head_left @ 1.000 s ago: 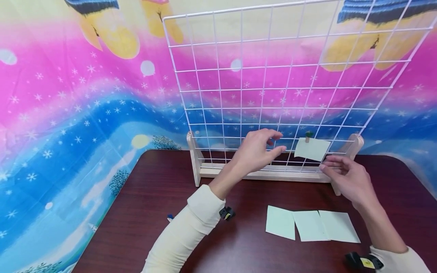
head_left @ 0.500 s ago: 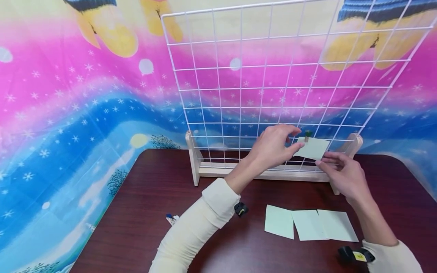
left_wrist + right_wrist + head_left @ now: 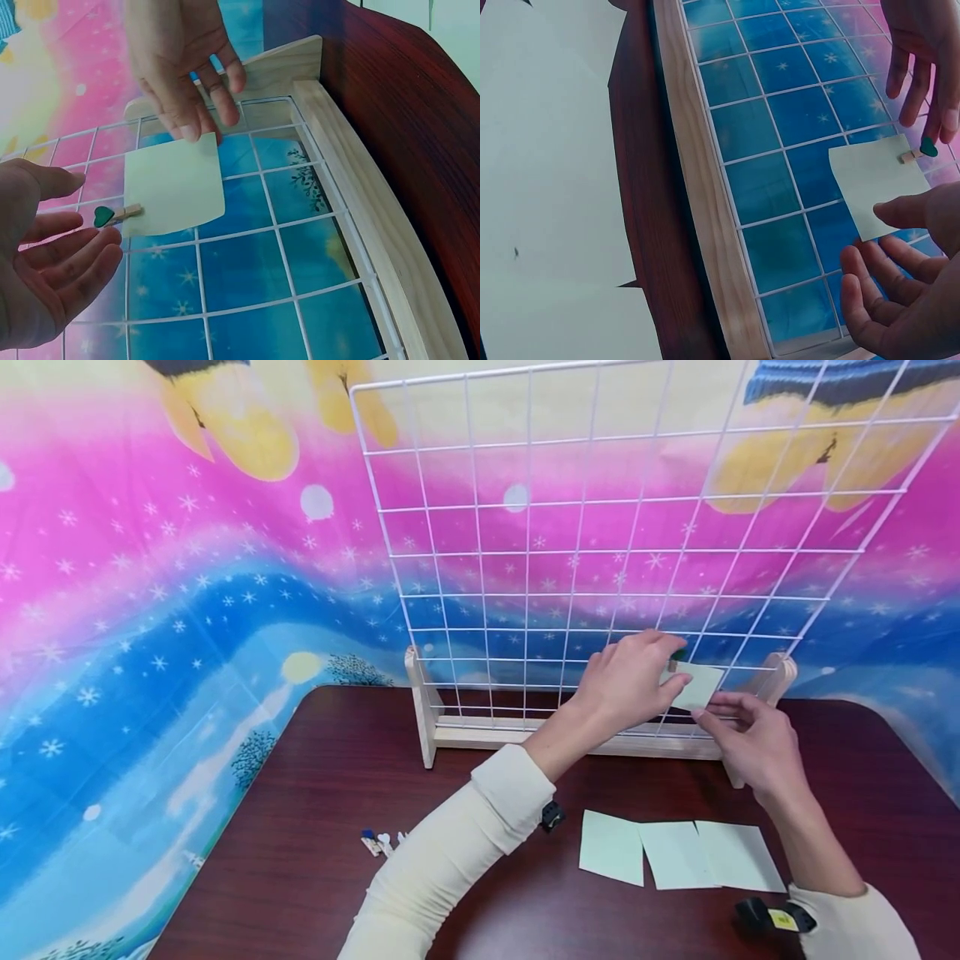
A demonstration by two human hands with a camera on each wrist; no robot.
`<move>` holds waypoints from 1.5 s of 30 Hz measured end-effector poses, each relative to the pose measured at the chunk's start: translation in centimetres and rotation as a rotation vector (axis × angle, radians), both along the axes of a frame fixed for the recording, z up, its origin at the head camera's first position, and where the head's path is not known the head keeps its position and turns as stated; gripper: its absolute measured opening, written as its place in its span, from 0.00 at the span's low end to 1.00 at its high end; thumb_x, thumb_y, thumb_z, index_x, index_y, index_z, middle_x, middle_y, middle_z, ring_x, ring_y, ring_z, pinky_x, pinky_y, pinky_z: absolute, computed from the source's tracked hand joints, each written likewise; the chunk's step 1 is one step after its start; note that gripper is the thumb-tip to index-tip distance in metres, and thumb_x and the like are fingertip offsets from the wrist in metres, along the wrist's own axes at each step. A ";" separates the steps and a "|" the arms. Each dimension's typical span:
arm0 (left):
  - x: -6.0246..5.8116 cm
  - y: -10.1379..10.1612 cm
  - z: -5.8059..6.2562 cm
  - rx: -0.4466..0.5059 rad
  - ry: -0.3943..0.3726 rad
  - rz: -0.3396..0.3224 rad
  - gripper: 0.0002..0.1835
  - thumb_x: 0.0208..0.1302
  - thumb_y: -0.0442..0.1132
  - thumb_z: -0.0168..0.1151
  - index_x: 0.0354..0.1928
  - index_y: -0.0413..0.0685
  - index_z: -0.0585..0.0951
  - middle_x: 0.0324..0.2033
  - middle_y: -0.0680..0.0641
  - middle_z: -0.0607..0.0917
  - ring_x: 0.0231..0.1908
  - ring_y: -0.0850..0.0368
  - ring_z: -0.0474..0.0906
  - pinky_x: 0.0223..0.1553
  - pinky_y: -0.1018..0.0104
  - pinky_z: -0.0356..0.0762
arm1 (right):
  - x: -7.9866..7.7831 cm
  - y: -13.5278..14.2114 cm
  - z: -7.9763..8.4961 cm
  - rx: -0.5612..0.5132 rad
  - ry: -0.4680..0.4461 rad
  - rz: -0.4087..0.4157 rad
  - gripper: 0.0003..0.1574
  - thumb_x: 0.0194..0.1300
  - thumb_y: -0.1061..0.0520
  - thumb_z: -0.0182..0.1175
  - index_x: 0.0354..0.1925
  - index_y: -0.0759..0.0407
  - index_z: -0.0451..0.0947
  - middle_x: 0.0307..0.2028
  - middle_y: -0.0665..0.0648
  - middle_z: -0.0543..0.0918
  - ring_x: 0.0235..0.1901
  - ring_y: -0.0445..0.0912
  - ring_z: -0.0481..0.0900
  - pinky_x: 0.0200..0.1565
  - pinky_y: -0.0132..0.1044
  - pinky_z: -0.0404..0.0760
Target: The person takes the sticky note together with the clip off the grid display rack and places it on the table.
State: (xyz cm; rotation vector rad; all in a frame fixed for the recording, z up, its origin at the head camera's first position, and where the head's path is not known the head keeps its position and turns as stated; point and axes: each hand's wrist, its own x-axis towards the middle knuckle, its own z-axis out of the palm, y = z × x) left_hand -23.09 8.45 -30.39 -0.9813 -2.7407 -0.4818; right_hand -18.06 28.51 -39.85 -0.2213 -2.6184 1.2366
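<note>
A pale green paper note [image 3: 699, 685] hangs low on the right part of the white wire grid [image 3: 240, 300]. A small wooden clothespin with a green heart [image 3: 105, 217] clips the note's upper edge. My right hand [image 3: 757, 743] pinches a lower corner of the note, with the thumb [image 3: 900, 213] on its front and fingers behind. My left hand [image 3: 630, 681] reaches to the clothespin from the left. Its thumb and fingers [image 3: 75, 262] are spread apart around the clothespin's heart end and hold nothing.
Three pale green notes [image 3: 611, 852] lie in a row on the dark wooden table [image 3: 300, 793]. Several small clothespins [image 3: 377, 843] lie beside my left sleeve. The grid stands in a wooden base [image 3: 480, 737] before a printed cloth backdrop [image 3: 225, 543].
My left hand has moved right along the grid to the clothespin and now covers part of the note. The right hand has moved slightly left onto the note's corner.
</note>
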 end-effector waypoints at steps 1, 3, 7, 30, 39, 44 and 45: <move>0.0 0.2 0.0 -0.014 0.011 0.008 0.27 0.81 0.56 0.59 0.76 0.62 0.75 0.72 0.58 0.80 0.57 0.66 0.87 0.48 0.73 0.87 | 0.0 0.0 0.0 -0.003 0.002 -0.003 0.36 0.78 0.41 0.63 0.68 0.66 0.76 0.59 0.73 0.85 0.38 0.25 0.76 0.35 0.18 0.76; -0.1 0.5 -0.1 -0.040 0.041 0.023 0.27 0.81 0.56 0.58 0.76 0.62 0.76 0.70 0.58 0.81 0.54 0.65 0.88 0.45 0.72 0.87 | 0.0 0.0 0.0 -0.008 0.009 -0.006 0.35 0.78 0.42 0.63 0.68 0.67 0.76 0.59 0.73 0.85 0.36 0.21 0.73 0.35 0.18 0.76; -0.2 1.1 -0.3 -0.102 0.126 0.046 0.23 0.81 0.56 0.57 0.72 0.62 0.79 0.65 0.59 0.85 0.48 0.64 0.90 0.38 0.71 0.87 | -0.2 -0.1 0.0 -0.020 0.029 -0.013 0.33 0.78 0.44 0.64 0.67 0.67 0.78 0.56 0.71 0.86 0.36 0.20 0.74 0.36 0.18 0.76; -1.5 1.1 -1.8 0.006 0.401 0.047 0.11 0.78 0.47 0.63 0.53 0.66 0.92 0.44 0.61 0.92 0.28 0.65 0.85 0.23 0.73 0.77 | -0.5 -0.4 0.5 -0.039 0.041 0.023 0.28 0.78 0.42 0.64 0.58 0.64 0.84 0.30 0.33 0.85 0.33 0.27 0.82 0.36 0.25 0.78; -2.0 0.6 -1.8 0.167 0.418 0.019 0.10 0.76 0.47 0.65 0.50 0.66 0.94 0.41 0.63 0.93 0.31 0.68 0.88 0.22 0.78 0.71 | -0.1 0.1 0.6 -0.024 0.016 0.048 0.27 0.78 0.43 0.64 0.57 0.66 0.83 0.33 0.41 0.86 0.33 0.30 0.84 0.33 0.31 0.81; -1.8 -0.1 -1.6 0.249 0.382 0.008 0.09 0.75 0.48 0.68 0.50 0.64 0.94 0.42 0.62 0.93 0.31 0.68 0.87 0.23 0.80 0.70 | 0.4 0.9 0.7 -0.007 -0.003 0.089 0.28 0.79 0.44 0.63 0.59 0.67 0.81 0.34 0.41 0.87 0.34 0.29 0.84 0.35 0.29 0.83; -1.7 -0.3 -1.7 0.268 0.371 0.001 0.09 0.74 0.48 0.68 0.50 0.63 0.94 0.43 0.61 0.94 0.30 0.67 0.87 0.23 0.80 0.70 | 0.5 1.1 0.7 -0.004 -0.006 0.095 0.28 0.79 0.44 0.63 0.60 0.68 0.80 0.34 0.41 0.87 0.34 0.28 0.84 0.35 0.28 0.83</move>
